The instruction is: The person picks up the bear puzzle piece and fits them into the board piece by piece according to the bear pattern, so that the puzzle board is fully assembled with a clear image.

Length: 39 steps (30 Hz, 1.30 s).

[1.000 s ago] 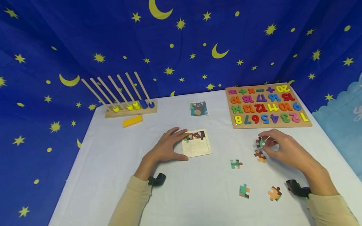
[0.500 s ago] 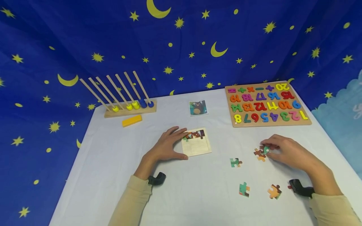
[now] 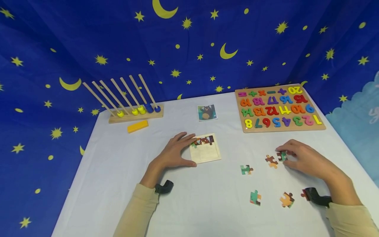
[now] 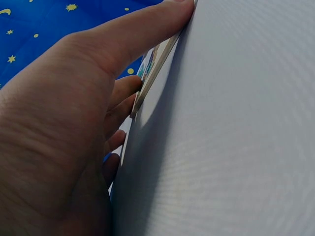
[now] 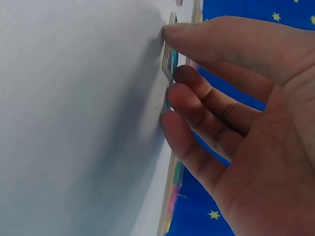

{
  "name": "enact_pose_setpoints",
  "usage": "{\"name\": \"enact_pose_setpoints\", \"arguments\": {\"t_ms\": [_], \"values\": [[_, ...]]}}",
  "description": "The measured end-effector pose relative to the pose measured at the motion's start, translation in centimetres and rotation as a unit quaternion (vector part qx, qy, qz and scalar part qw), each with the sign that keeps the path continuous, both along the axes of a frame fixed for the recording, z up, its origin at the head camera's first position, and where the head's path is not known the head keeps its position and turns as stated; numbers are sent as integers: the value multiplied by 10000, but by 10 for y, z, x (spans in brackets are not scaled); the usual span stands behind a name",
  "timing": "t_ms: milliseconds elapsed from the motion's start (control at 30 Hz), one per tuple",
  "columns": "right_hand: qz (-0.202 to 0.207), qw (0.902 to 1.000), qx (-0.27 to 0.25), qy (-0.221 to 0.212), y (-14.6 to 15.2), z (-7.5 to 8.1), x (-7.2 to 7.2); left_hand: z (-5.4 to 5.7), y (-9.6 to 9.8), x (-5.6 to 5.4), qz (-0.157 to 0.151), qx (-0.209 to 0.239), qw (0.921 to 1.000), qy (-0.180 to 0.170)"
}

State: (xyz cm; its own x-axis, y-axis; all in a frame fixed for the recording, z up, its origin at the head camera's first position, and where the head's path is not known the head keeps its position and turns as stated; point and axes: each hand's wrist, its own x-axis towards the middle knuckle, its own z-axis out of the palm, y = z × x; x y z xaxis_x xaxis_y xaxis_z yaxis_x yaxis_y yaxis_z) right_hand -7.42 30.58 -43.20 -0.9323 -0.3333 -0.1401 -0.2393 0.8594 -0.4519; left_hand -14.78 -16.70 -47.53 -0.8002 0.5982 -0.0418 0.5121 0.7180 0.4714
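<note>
A small wooden puzzle tray [image 3: 208, 154] lies in the middle of the table, with bear-picture pieces fitted along its far side. My left hand [image 3: 173, 154] rests at the tray's left side, thumb by the near corner and fingertips over the far one. In the left wrist view the tray's thin edge [image 4: 157, 73] runs between thumb and fingers. My right hand [image 3: 306, 161] pinches a green and brown puzzle piece [image 3: 282, 156], partly hidden by its fingers. In the right wrist view, the thumb lies over this piece [image 5: 170, 59]. A brown and orange puzzle piece [image 3: 271, 161] lies just left of it.
More loose pieces lie nearer me: a green one [image 3: 246, 170], a green and orange one [image 3: 255, 197] and an orange one [image 3: 287, 199]. Behind stand a bead abacus [image 3: 136, 118], a yellow block [image 3: 138, 126], a bear picture card [image 3: 207, 113] and a number board [image 3: 281, 129].
My right hand has moved right and slightly nearer with the green and brown piece, away from the brown and orange piece it overlapped. My left hand stays at the tray.
</note>
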Motion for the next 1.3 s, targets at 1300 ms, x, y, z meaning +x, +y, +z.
{"name": "enact_pose_setpoints", "arguments": {"t_ms": [1300], "values": [[71, 9994, -58, -347, -31, -5, -3, 2, 0, 1, -73, 64, 9999, 34]]}}
